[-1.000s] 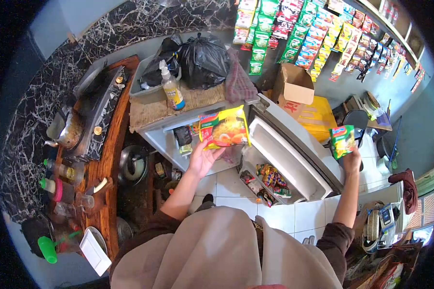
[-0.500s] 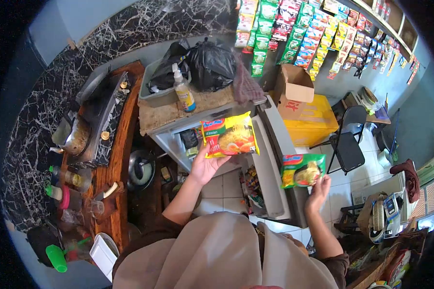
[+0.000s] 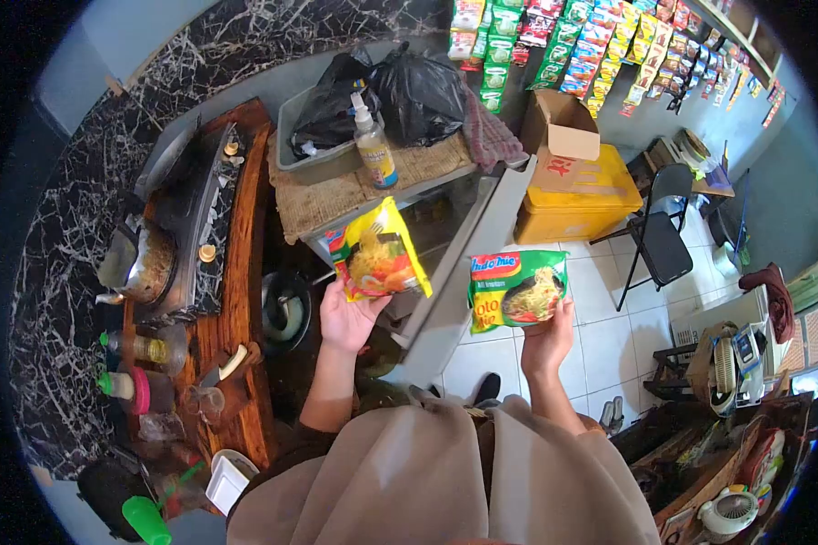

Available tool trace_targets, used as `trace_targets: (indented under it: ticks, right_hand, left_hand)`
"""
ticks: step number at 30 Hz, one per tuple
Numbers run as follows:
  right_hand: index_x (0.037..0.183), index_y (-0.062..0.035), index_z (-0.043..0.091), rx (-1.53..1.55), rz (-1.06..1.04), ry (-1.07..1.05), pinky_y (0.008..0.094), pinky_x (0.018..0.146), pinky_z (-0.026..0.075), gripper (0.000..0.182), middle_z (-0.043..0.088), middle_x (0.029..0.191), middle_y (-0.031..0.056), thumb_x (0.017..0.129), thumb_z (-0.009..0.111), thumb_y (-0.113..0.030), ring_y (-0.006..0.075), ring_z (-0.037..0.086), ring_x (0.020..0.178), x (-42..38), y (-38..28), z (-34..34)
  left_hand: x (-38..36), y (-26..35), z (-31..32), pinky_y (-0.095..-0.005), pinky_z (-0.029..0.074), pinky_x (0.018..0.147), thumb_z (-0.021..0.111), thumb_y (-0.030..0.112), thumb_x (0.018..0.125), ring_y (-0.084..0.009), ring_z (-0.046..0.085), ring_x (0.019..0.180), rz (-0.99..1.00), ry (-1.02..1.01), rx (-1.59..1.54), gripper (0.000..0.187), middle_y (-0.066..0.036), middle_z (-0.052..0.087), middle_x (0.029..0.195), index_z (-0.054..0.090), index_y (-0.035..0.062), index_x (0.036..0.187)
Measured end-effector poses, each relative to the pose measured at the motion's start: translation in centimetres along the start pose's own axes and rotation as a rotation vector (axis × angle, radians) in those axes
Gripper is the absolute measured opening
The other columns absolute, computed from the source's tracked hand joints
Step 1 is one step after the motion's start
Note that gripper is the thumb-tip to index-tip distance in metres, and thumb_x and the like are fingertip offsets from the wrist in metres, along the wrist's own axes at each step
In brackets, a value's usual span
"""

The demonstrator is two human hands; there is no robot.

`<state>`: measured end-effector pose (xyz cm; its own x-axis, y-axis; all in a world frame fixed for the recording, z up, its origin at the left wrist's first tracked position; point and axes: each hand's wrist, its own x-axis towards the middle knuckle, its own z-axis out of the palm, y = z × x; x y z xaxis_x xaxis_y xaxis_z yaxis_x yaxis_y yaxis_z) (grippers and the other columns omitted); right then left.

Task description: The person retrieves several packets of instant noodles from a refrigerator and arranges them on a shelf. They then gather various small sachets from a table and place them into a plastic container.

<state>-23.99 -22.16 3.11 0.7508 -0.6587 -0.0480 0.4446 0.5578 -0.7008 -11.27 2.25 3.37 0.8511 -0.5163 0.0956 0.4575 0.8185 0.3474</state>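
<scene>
My left hand [image 3: 350, 318] grips the lower edge of a yellow noodle packet [image 3: 378, 254], tilted, with its front facing me. In my right hand [image 3: 547, 341] is a green and yellow noodle packet [image 3: 518, 291], held at its right side. Behind the packets is a grey refrigerator door [image 3: 468, 272], swung nearly closed against the fridge body. A spray bottle [image 3: 374, 150] stands on the woven mat [image 3: 309, 204] on top of the fridge, beside black plastic bags [image 3: 413, 100].
Left is a wooden counter [image 3: 232, 336] with a stove [image 3: 186, 236] and jars. A yellow box [image 3: 577, 204] holds an open carton [image 3: 563, 141]. A black folding chair [image 3: 656, 263] stands at the right. Sachet strips [image 3: 554, 54] hang on the wall.
The fridge door has swung from wide open to nearly closed. The yellow packet has moved left and tilted; the green packet has moved left and up, nearer the other.
</scene>
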Motion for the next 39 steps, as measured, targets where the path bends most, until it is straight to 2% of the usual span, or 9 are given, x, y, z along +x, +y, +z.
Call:
trace_targets:
  ticks: [6, 12, 16, 22, 26, 29, 35, 37, 39]
  right_hand:
    - [0.117, -0.0027, 0.043, 0.108, 0.225, 0.047, 0.0352, 0.090, 0.036, 0.057, 0.051, 0.112, 0.0084, 0.086, 0.031, -0.049, 0.0209, 0.049, 0.102, 2.7, -3.0, 0.7]
    - [0.113, -0.0017, 0.041, -0.061, 0.133, -0.180, 0.0346, 0.079, 0.046, 0.039, 0.052, 0.109, 0.0105, 0.081, 0.053, -0.020, 0.0185, 0.053, 0.096, 6.2, -7.9, -2.5]
    - [0.112, -0.0023, 0.039, -0.038, 0.120, -0.191, 0.0330, 0.073, 0.050, 0.040, 0.052, 0.105, 0.0111, 0.077, 0.056, -0.009, 0.0191, 0.056, 0.092, 9.8, -13.4, -6.4]
    - [0.114, -0.0021, 0.039, -0.118, -0.004, -0.185, 0.0339, 0.073, 0.050, 0.043, 0.053, 0.103, 0.0100, 0.074, 0.055, -0.010, 0.0197, 0.057, 0.088, 14.9, -22.1, -13.4]
    - [0.112, 0.0003, 0.041, -0.134, -0.022, -0.221, 0.0322, 0.073, 0.049, 0.043, 0.054, 0.101, 0.0104, 0.072, 0.057, -0.007, 0.0179, 0.057, 0.087, 19.4, -27.8, -15.5]
    - [0.109, 0.0004, 0.044, -0.188, -0.056, -0.214, 0.0300, 0.074, 0.048, 0.039, 0.055, 0.099, 0.0097, 0.073, 0.058, -0.006, 0.0167, 0.057, 0.087, 23.4, -30.7, -15.6]
    - [0.107, 0.0007, 0.047, -0.244, -0.127, -0.297, 0.0296, 0.077, 0.046, 0.036, 0.055, 0.098, 0.0086, 0.074, 0.059, -0.002, 0.0170, 0.056, 0.088, 34.3, -33.8, -12.3]
    - [0.108, 0.0001, 0.047, -0.247, -0.215, -0.378, 0.0291, 0.076, 0.047, 0.035, 0.055, 0.098, 0.0083, 0.075, 0.059, -0.002, 0.0167, 0.056, 0.087, 40.1, -34.8, -9.7]
    - [0.107, -0.0006, 0.048, -0.242, -0.279, -0.431, 0.0286, 0.073, 0.048, 0.034, 0.056, 0.097, 0.0078, 0.075, 0.060, -0.003, 0.0157, 0.056, 0.085, 45.4, -36.5, -5.6]
  left_hand:
    - [0.3, -1.0, 2.0, -0.0422, 0.047, 0.082, 0.033, 0.032, 0.089, -0.0275, 0.049, 0.106, -0.019, 0.000, 0.114, 0.041, -0.013, 0.046, 0.120, 0.036, 0.0076, 0.123]
    - [4.4, -6.0, 3.8, -0.0402, 0.048, 0.081, 0.035, 0.033, 0.090, -0.0262, 0.050, 0.106, -0.125, 0.012, 0.197, 0.043, -0.013, 0.046, 0.120, 0.035, 0.0062, 0.124]
    - [8.4, -11.9, 7.1, -0.0410, 0.049, 0.080, 0.038, 0.034, 0.088, -0.0281, 0.051, 0.104, -0.145, -0.074, 0.294, 0.047, -0.015, 0.046, 0.120, 0.034, 0.0045, 0.124]
    - [15.9, -24.8, 11.1, -0.0441, 0.033, 0.093, 0.038, 0.046, 0.085, -0.0244, 0.041, 0.115, -0.277, -0.163, 0.358, 0.054, -0.008, 0.046, 0.123, 0.036, 0.0092, 0.125]
    - [21.4, -31.9, 16.1, -0.0516, 0.028, 0.096, 0.037, 0.048, 0.084, -0.0258, 0.056, 0.095, -0.389, -0.231, -0.205, 0.048, -0.007, 0.057, 0.107, 0.048, 0.0156, 0.117]
    - [26.3, -35.1, 17.7, -0.0530, 0.025, 0.097, 0.037, 0.049, 0.083, -0.0259, 0.055, 0.098, -0.386, -0.489, -0.104, 0.048, -0.007, 0.056, 0.109, 0.049, 0.0165, 0.116]
    - [35.1, -37.7, 23.3, -0.0513, 0.013, 0.102, 0.054, 0.055, 0.071, -0.0318, 0.020, 0.126, -0.301, -0.490, 0.128, 0.059, -0.008, 0.024, 0.137, 0.046, 0.0188, 0.117]
    - [40.0, -37.7, 24.8, -0.0485, 0.020, 0.101, 0.031, 0.046, 0.083, -0.0343, 0.023, 0.125, -0.283, -0.703, 0.062, 0.054, -0.013, 0.023, 0.137, 0.034, 0.0168, 0.129]
    - [45.3, -36.9, 27.1, -0.0462, 0.023, 0.101, 0.034, 0.050, 0.082, -0.0329, 0.022, 0.126, -0.173, -0.771, 0.112, 0.059, -0.015, 0.018, 0.139, 0.032, 0.0158, 0.130]
